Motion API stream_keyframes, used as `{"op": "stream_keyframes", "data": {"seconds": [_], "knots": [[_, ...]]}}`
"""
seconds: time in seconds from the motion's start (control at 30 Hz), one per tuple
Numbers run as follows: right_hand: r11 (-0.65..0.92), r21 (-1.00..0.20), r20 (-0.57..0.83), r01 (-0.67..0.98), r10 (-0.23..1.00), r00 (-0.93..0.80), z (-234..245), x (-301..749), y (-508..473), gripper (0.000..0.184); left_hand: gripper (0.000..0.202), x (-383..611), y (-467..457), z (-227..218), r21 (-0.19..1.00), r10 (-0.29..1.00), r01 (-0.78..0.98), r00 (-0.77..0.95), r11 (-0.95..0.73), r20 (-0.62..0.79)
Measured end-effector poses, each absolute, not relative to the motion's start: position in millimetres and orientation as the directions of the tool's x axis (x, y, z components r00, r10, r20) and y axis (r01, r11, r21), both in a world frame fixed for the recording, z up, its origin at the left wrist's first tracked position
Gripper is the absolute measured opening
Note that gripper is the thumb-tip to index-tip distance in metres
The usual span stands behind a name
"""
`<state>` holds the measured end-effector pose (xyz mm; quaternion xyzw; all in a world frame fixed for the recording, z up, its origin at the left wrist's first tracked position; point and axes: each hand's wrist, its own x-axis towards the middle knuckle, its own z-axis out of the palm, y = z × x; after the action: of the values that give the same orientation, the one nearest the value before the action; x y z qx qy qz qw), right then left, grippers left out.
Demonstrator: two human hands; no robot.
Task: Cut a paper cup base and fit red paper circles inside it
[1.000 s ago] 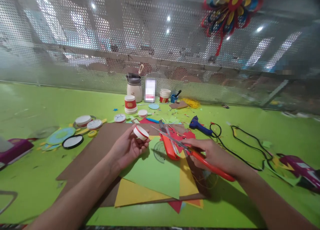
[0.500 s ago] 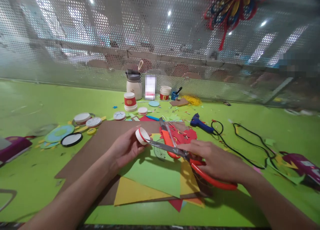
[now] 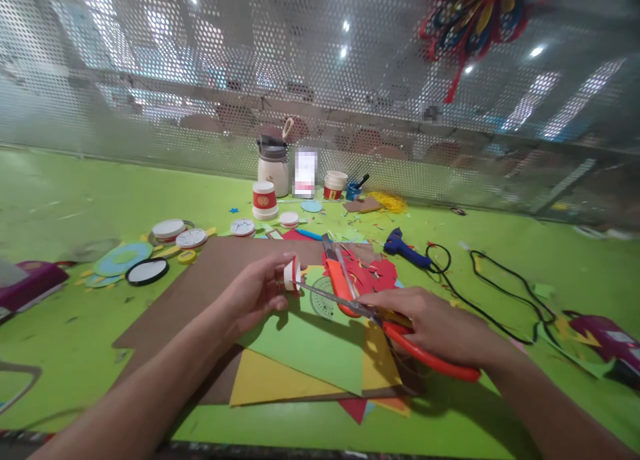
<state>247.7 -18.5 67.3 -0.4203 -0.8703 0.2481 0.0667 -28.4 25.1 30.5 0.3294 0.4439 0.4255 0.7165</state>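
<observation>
My left hand (image 3: 257,290) grips a short cut piece of white paper cup (image 3: 291,274) with a red band along its edge, turned nearly side-on. My right hand (image 3: 433,320) is closed around the red handles of a pair of scissors (image 3: 415,350). Their blades point left, and the tips meet the cup piece at its red edge. Beneath my hands lie a green paper sheet (image 3: 310,353), a yellow sheet (image 3: 280,383) and a clear protractor (image 3: 325,297). An orange utility knife (image 3: 340,283) rests just beyond the blades.
Brown cardboard (image 3: 185,307) lies under the papers. A blue glue gun (image 3: 407,249) with a black cord lies to the right. Red paper scraps (image 3: 375,273) sit beyond my right hand. Paper cups (image 3: 264,201) and a jug (image 3: 273,170) stand at the back, cup discs (image 3: 191,238) at left.
The cup piece has turned from showing its open ring to a side-on view. The scissors have tilted with it, blades now seen more edge-on. The view has shifted slightly.
</observation>
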Motion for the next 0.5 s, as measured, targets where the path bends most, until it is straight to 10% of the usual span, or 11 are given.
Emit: {"op": "stream_keyframes", "data": {"seconds": [0.5], "knots": [[0.401,-0.604,-0.118,0.689,0.810,-0.575,61.8,253.1,-9.5,0.055,0.022,-25.6,26.9,27.2,0.882,0.908,-0.268,0.278,0.387,-0.313]]}}
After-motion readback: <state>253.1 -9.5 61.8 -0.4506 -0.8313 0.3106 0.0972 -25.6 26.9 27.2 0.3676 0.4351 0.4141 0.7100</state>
